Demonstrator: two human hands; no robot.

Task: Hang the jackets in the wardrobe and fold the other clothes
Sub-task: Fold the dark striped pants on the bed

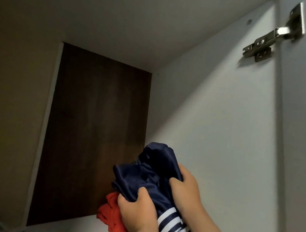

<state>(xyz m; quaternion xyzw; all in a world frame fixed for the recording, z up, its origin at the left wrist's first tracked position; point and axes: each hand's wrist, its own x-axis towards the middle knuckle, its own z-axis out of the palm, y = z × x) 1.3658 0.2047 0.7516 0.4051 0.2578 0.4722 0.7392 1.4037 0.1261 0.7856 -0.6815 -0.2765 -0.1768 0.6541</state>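
Head view: navy garment (pixel 152 176) partly hides gripping fingers (pixel 175 183).

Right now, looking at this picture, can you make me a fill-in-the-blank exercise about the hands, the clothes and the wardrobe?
1. The left hand and the right hand both grip a navy garment with ____ stripes.
2. The metal hinge sits in the upper ____ corner of the view.
3. The wardrobe's back panel is dark ____.
4. The red garment lies on the ____ side of the navy one.

Missing words: white; right; brown; left.
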